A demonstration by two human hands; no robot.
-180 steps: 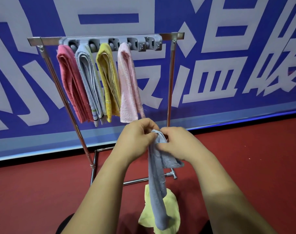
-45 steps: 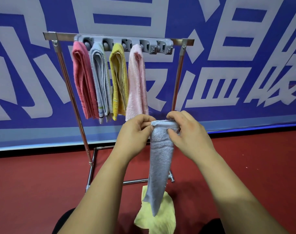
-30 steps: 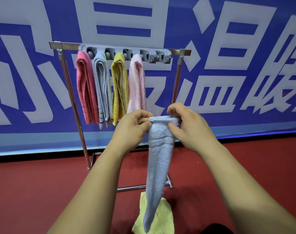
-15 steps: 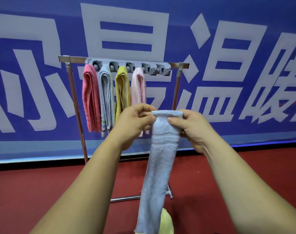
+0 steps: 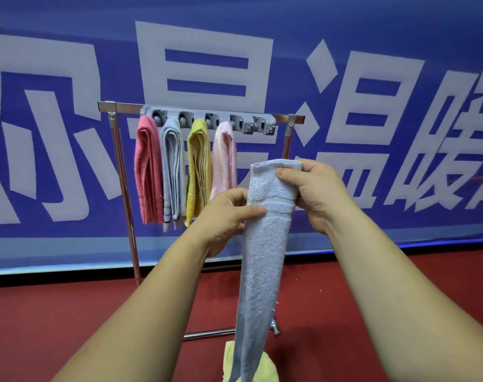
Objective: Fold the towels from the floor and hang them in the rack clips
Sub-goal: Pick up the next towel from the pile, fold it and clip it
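Note:
A folded light blue towel (image 5: 262,257) hangs in a long strip in front of me. My right hand (image 5: 314,191) grips its top fold, thumb over the front. My left hand (image 5: 229,216) pinches the towel's left edge a little lower. Behind stands the metal rack (image 5: 124,194) with a grey clip bar (image 5: 248,124). A red towel (image 5: 148,169), a grey-blue towel (image 5: 174,172), a yellow towel (image 5: 199,169) and a pink towel (image 5: 225,158) hang folded in its left clips. The clips at the bar's right end hold nothing. A pale yellow towel (image 5: 267,368) lies on the floor below.
A blue banner (image 5: 372,78) with large white characters covers the wall behind the rack. The floor (image 5: 55,326) is red carpet. The rack's lower crossbar (image 5: 207,333) runs near the floor behind the hanging towel.
The towel and both hands have risen toward the rack's height as the view tilted up. My left hand has slid from the top fold to lower on the towel's left edge.

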